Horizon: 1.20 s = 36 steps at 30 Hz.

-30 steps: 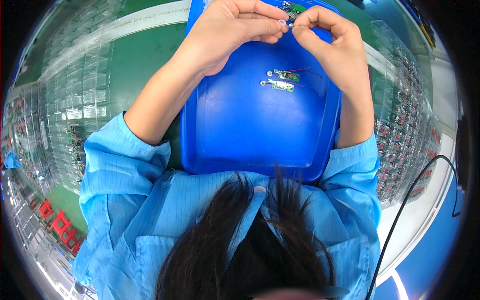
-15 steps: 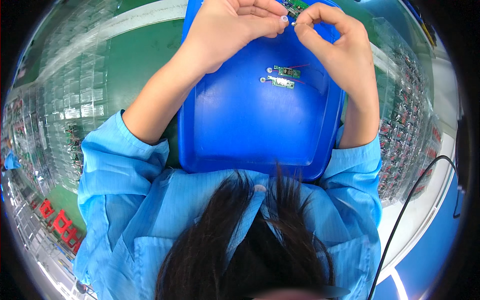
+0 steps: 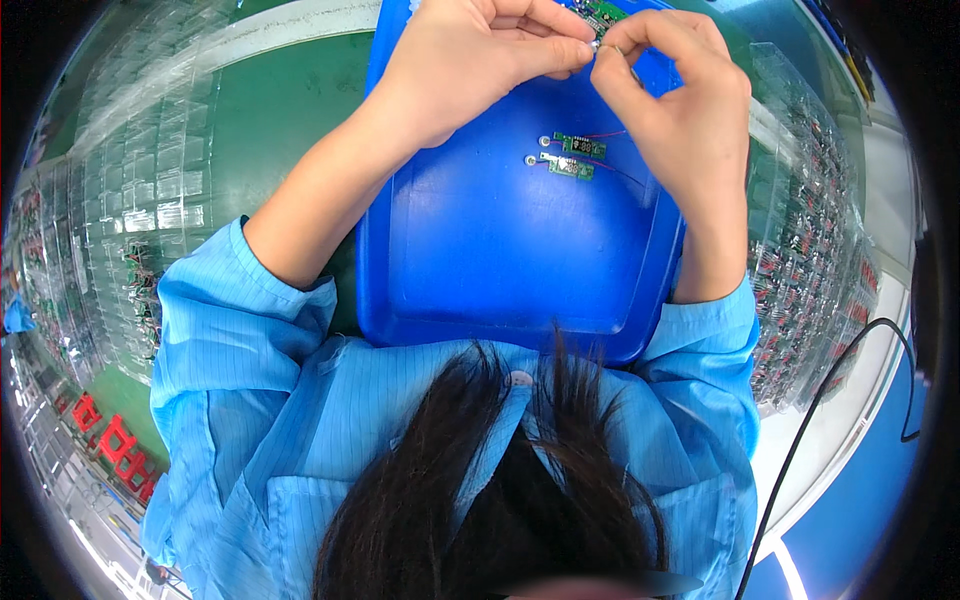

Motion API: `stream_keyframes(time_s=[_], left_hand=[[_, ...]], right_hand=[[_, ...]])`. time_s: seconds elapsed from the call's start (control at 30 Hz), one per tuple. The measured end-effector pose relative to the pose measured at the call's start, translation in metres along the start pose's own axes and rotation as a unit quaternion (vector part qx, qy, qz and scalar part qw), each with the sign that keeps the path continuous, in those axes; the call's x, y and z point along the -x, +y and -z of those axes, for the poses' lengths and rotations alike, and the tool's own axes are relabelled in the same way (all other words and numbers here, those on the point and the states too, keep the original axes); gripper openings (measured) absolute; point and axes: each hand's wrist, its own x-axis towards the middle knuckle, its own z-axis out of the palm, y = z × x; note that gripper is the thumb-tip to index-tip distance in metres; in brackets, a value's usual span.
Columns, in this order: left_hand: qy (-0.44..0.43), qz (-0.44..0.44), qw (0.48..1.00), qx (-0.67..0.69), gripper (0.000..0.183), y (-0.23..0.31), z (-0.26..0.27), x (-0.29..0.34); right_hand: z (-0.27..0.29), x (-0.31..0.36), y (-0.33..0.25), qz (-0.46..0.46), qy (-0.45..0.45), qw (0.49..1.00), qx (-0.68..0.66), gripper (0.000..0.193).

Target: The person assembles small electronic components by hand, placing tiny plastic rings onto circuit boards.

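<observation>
Pinching at a tiny pale part (image 3: pixel 596 44) at the tray's 1 o'clock; too small to identify. Left hand (image 3: pixel 465 60), at 11 o'clock, has thumb and forefinger closed on it, as far as shows. Right hand (image 3: pixel 680 85), at 2 o'clock, is curled with thumb and forefinger at the same spot; cannot tell if it grips anything. Green circuit board (image 3: pixel 606 12) just beyond the fingertips, partly hidden. Two small display boards (image 3: pixel 585 147) (image 3: pixel 571 168) lie in the blue tray (image 3: pixel 490 270) toward 2 o'clock, thin red wires trailing, a round silver disc (image 3: pixel 545 141) at each one's 9 o'clock. Tray sits on the green bench (image 3: pixel 290 120). Step looks like fine two-handed fitting or separating; next move calls for steady fingertips, no tug on wires.
</observation>
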Motion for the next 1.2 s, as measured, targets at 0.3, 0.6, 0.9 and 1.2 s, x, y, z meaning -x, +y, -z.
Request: stream_keyframes(time_s=[0.3,0.6,0.9,1.2], left_hand=[[0.049,-0.075,0.992,-0.083,0.013,0.002,-0.012,0.006],[0.04,-0.046,0.994,-0.093,0.017,0.005,-0.014,0.007],[-0.113,-0.335,0.933,-0.072,0.018,-0.023,0.009,-0.016],[0.053,-0.077,0.989,-0.112,0.018,0.002,-0.017,0.01]], right_hand=[[0.005,-0.006,0.002,0.139,-0.005,0.978,0.156,0.01],[0.01,-0.007,-0.012,0.029,-0.03,0.999,-0.005,0.008],[0.002,0.003,0.008,0.002,0.011,0.999,0.039,0.014],[0.012,-0.003,-0.018,-0.066,0.015,0.997,-0.036,0.006]])
